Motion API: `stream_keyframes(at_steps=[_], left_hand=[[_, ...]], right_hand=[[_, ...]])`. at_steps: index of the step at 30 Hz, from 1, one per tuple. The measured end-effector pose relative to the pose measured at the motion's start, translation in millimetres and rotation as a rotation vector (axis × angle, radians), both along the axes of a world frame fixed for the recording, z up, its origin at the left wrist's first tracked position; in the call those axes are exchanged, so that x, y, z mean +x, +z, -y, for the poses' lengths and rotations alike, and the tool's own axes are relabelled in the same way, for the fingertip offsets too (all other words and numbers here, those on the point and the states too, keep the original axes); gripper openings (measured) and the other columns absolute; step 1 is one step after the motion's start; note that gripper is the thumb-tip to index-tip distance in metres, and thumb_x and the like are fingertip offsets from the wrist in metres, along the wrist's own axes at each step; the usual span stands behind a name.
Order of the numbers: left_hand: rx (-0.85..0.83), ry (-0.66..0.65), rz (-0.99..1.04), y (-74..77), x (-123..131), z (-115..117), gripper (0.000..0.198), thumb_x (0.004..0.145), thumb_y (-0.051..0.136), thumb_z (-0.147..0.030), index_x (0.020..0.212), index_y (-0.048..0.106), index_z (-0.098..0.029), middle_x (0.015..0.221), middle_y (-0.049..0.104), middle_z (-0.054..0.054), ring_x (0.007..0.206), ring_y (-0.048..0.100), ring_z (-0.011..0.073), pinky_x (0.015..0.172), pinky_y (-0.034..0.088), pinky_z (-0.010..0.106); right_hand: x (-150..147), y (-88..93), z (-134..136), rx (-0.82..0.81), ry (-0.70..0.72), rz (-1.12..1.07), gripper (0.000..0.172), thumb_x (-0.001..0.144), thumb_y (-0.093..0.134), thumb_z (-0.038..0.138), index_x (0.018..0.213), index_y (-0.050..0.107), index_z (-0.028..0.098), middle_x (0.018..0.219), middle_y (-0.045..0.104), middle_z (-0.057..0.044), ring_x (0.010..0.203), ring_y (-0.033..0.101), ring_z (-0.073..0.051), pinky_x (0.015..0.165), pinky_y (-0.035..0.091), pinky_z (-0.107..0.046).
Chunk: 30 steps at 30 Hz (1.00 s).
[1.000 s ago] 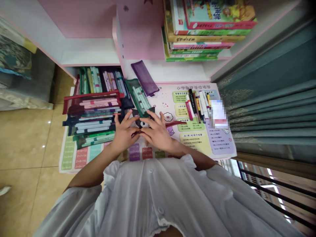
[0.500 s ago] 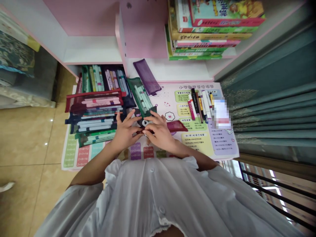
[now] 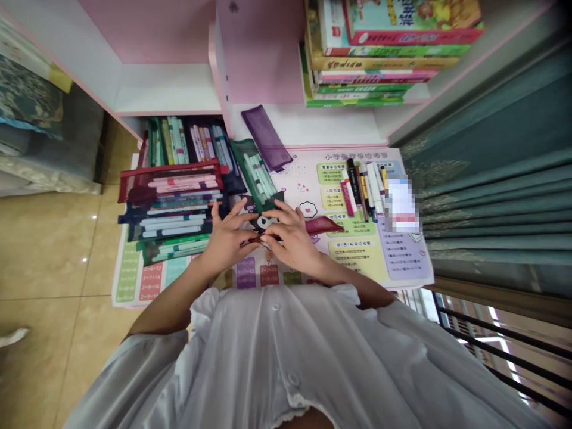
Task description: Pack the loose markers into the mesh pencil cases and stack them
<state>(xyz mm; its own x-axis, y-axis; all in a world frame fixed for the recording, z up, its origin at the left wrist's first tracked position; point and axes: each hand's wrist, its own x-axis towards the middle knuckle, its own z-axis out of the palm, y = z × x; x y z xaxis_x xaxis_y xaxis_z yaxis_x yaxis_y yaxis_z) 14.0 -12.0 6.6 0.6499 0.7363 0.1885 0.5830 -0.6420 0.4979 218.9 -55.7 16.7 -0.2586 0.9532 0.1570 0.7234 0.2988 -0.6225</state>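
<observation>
At the near edge of a printed desk mat [image 3: 357, 262], a dark red mesh pouch [image 3: 324, 225] is being pinched along its top by the left hand [image 3: 227, 238] and the right hand [image 3: 292, 241], fingertips closed on it, other fingers splayed. Its far end is being left unsupported and could, by the look of it, twist free or sweep the loose markers [image 3: 364, 190] beside it. Filled pencil cases [image 3: 174, 208] are being kept piled at the mat's left edge, under a pink shelf [image 3: 259, 59] of books [image 3: 379, 53], between tan floor tiles [image 3: 44, 250] and a green curtain [image 3: 491, 179].
</observation>
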Motion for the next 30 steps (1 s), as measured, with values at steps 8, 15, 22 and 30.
stream_keyframes(at_steps=[8, 15, 22, 30], left_hand=[[-0.011, -0.019, -0.019, 0.7, -1, 0, 0.016, 0.087, 0.072, -0.044, 0.083, 0.079, -0.030, 0.126, 0.071, 0.005, 0.143, 0.043, 0.0372, 0.119, 0.001, 0.068], [-0.024, -0.027, -0.025, 1.4, -1, -1, 0.014, 0.086, 0.073, -0.043, 0.085, 0.080, -0.031, 0.127, 0.071, 0.005, 0.145, 0.041, 0.0367, 0.119, 0.001, 0.069], [-0.013, -0.032, -0.015, -0.9, -1, -1, 0.015, 0.086, 0.073, -0.044, 0.085, 0.080, -0.031, 0.126, 0.071, 0.005, 0.144, 0.042, 0.0372, 0.119, 0.001, 0.069], [0.020, -0.012, 0.013, 1.5, -7, -5, 0.017, 0.088, 0.071, -0.042, 0.082, 0.079, -0.030, 0.123, 0.072, 0.006, 0.142, 0.044, 0.0379, 0.117, 0.003, 0.071]], right_hand=[[1, -1.0, 2, 0.023, -0.006, 0.012, 0.019, 0.091, 0.059, 0.023, 0.074, 0.067, 0.022, 0.128, 0.068, -0.009, 0.141, 0.044, -0.035, 0.112, 0.026, -0.069], [2, 0.1, 2, -0.002, 0.001, 0.011, 0.020, 0.091, 0.058, 0.023, 0.073, 0.066, 0.022, 0.128, 0.068, -0.008, 0.142, 0.043, -0.035, 0.111, 0.028, -0.068], [4, -0.1, 3, -0.018, 0.002, 0.022, 0.020, 0.091, 0.058, 0.024, 0.073, 0.066, 0.022, 0.129, 0.068, -0.008, 0.142, 0.043, -0.035, 0.112, 0.028, -0.068], [12, 2.3, 0, -0.001, -0.036, 0.011, 0.024, 0.092, 0.057, 0.025, 0.071, 0.065, 0.021, 0.127, 0.069, -0.010, 0.141, 0.044, -0.036, 0.111, 0.031, -0.067]])
